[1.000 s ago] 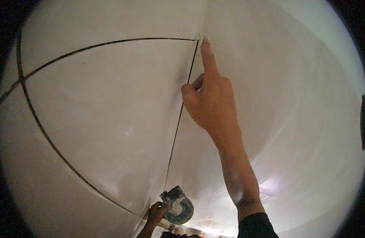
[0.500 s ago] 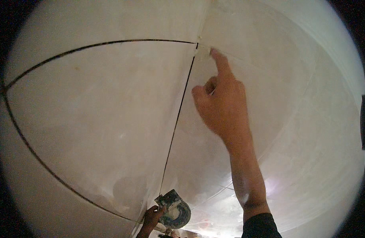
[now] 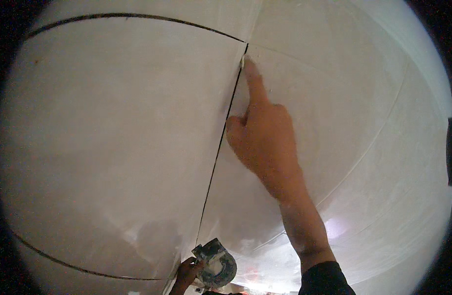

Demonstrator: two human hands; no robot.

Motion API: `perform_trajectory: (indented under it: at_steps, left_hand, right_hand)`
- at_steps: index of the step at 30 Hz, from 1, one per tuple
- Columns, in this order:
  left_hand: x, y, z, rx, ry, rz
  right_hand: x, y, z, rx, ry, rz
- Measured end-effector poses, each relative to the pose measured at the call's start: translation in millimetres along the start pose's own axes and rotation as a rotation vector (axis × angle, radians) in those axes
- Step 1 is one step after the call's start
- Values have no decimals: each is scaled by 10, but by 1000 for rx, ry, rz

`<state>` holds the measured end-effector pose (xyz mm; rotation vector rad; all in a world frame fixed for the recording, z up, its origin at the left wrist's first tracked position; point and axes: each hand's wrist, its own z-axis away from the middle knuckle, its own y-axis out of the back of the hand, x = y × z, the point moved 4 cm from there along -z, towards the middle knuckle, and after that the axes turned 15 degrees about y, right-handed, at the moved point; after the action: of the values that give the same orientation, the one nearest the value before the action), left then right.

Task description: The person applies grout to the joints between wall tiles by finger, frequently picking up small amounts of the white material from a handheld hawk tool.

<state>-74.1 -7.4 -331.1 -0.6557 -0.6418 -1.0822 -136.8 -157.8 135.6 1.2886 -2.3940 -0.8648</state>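
Lower centre: dark container [image 3: 218, 268], left hand [image 3: 187, 271] pinching its edge; probably light, stiff, hold by rim. Upper centre: right hand [image 3: 265, 135], index straight at dark joint [image 3: 218, 150], other fingers curled, can't tell if gripping.

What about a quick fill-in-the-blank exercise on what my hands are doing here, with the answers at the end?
1. On the right hand, the extended finger is the ____ finger.
2. The rounded dark object is held by the ____ hand.
3. The straight black line passes on the ____ side of the right hand in the picture.
4. The sleeve at the right wrist is ____ in colour.

Missing words: index; left; left; black.
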Motion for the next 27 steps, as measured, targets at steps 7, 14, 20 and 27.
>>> perform_trajectory:
  at_steps: [7,14,20,27]
  left_hand:
    - [19,45,-66,83,70,-174]
    - [-154,46,-258,35,-8,-105]
    - [27,111,-75,145,40,-269]
    - [-500,162,-507,-382,88,675]
  right_hand:
    - [31,142,58,-20,112,-287]
    - [-14,116,-341,21,66,-43]
    - [-114,5,-196,-221,8,105]
    - [75,329,-672,19,97,-15]
